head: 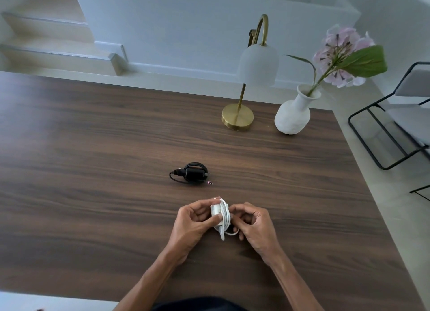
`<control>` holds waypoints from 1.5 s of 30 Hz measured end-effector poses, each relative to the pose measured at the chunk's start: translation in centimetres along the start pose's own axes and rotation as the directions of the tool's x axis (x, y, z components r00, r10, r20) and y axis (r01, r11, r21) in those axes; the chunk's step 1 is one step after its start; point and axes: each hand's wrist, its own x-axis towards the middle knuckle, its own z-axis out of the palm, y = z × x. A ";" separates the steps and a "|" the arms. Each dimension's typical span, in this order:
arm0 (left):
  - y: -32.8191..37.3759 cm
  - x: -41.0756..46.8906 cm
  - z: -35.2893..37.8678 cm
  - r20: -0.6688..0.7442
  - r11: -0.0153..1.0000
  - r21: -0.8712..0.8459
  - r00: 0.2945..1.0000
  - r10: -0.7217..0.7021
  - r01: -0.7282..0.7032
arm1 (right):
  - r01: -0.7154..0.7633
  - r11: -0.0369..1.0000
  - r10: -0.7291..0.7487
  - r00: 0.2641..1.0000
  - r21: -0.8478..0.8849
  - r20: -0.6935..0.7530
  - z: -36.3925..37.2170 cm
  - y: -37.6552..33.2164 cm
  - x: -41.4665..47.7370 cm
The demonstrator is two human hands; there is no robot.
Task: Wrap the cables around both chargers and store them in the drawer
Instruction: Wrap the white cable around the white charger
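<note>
White charger (216,211) with white cable (226,215) coiled round it, held just above the counter (93,147) between both hands. Left hand (194,220) grips the charger body, thumb on its front, fingertips curled over the top. Right hand (252,222) beside it, fingers curled, pinching the loose cable end that loops below the charger. Both forearms reach in from the near edge, wrists converging. Black charger (195,173) lies on the counter beyond the hands, cable wound, tip trailing out. Further out, right: brass lamp (250,78), white vase (293,114) with pink flower (342,54). Black-framed chair (395,115) off the counter's right side.
</note>
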 end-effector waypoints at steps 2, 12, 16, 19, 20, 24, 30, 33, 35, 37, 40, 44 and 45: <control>0.0 0.0 0.1 -0.004 1.000 -0.003 1.000 -0.004 0.004 | -0.003 1.000 0.004 1.000 -0.023 0.002 -0.1 -0.2 0.0; 0.1 0.1 0.1 0.016 0.999 0.038 1.000 -0.012 0.011 | -0.050 0.998 0.051 0.998 0.045 -0.033 0.0 -0.2 -0.2; -0.1 0.0 -0.1 0.005 0.999 0.049 1.000 0.005 -0.006 | -0.088 0.994 0.092 0.994 0.064 -0.055 0.2 -0.1 -0.5; -0.3 -0.1 -0.1 -0.027 0.999 0.037 0.999 0.026 -0.025 | -0.124 0.989 0.130 0.989 0.083 -0.071 -0.3 0.1 -0.8; -0.4 0.0 -0.1 -0.035 0.999 0.035 0.999 0.031 -0.030 | -0.128 0.989 0.133 0.988 0.071 -0.074 -0.4 0.2 -0.8; -0.4 0.0 -0.1 -0.025 0.998 0.040 0.999 0.046 -0.045 | -0.106 0.994 0.107 0.993 0.022 -0.056 -0.1 0.1 -0.8; -0.4 -0.1 0.0 0.012 0.997 0.061 0.999 0.048 -0.049 | -0.053 0.998 0.051 0.996 -0.037 -0.075 0.3 0.0 -0.5; -0.6 0.0 -0.1 0.008 0.997 0.062 0.998 0.054 -0.055 | -0.063 0.997 0.061 0.996 -0.033 -0.065 0.4 -0.1 -0.4; -0.6 0.0 -0.1 0.001 0.996 0.067 0.998 0.061 -0.061 | -0.083 0.997 0.083 0.995 0.001 -0.064 0.3 -0.3 -0.5; -0.6 0.0 0.0 -0.014 0.995 0.077 0.997 0.071 -0.070 | -0.081 0.997 0.081 0.995 0.007 -0.049 0.1 -0.4 -0.9; -0.6 -0.1 0.2 -0.041 0.992 0.090 0.995 0.089 -0.085 | -0.071 0.996 0.070 0.997 -0.051 -0.031 -0.1 -0.3 -1.4; -0.7 -0.1 0.3 -0.055 0.990 0.101 0.993 0.105 -0.099 | -0.091 0.994 0.087 0.994 -0.057 -0.070 0.4 -0.1 -1.5; -0.7 -0.2 0.3 -0.058 0.989 0.104 0.992 0.109 -0.103 | -0.091 0.995 0.087 0.993 -0.048 -0.079 0.6 -0.2 -1.4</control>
